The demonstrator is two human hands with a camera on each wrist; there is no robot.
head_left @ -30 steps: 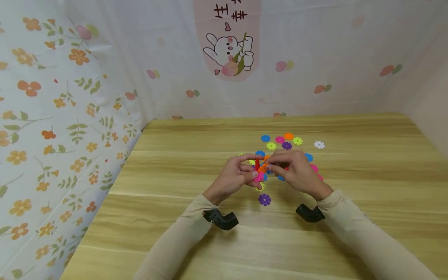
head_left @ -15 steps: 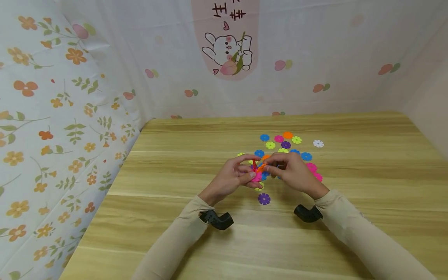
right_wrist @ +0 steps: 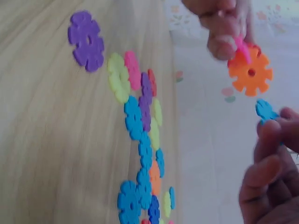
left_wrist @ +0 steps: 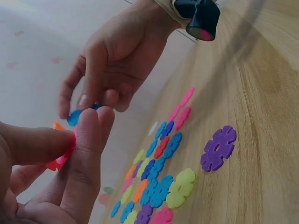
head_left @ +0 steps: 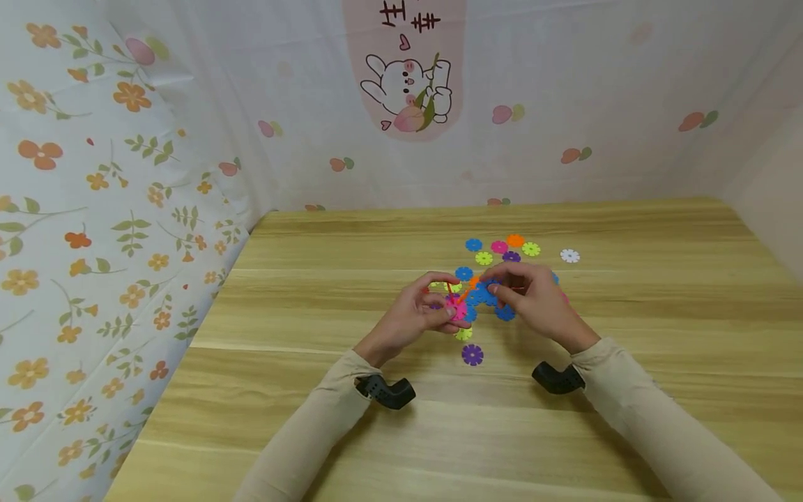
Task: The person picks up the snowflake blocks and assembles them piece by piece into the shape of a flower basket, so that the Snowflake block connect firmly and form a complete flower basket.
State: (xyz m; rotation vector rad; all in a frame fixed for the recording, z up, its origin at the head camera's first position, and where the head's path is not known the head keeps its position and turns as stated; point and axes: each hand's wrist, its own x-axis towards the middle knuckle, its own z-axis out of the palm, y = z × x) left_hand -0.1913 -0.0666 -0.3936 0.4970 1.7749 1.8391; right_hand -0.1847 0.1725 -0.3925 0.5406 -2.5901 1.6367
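My left hand (head_left: 410, 310) pinches a pink notched flower disc (head_left: 459, 309) between thumb and fingers, above the table. Joined to that pink piece are an orange disc (right_wrist: 261, 74), standing at an angle, and a red disc (head_left: 449, 290) near the index finger. Opposite, my right hand (head_left: 536, 296) pinches a blue flower disc (right_wrist: 264, 109) by its edge with thumb and fingertips. A small gap separates this blue disc from the orange one in the right wrist view. In the left wrist view, the fingers cover most of the pink piece.
Loose flower discs in several colours lie on the wooden table (head_left: 314, 300) below and behind the hands. A purple disc (head_left: 472, 355) lies closest to the person, a white disc (head_left: 569, 256) at the far right. Printed curtains (head_left: 276, 104) hang behind and to the left.
Earlier, my right fingers were at the orange disc. They have drawn back slightly to the right, and a blue disc now shows in them. My left hand has shifted slightly left, still holding the joined pieces.
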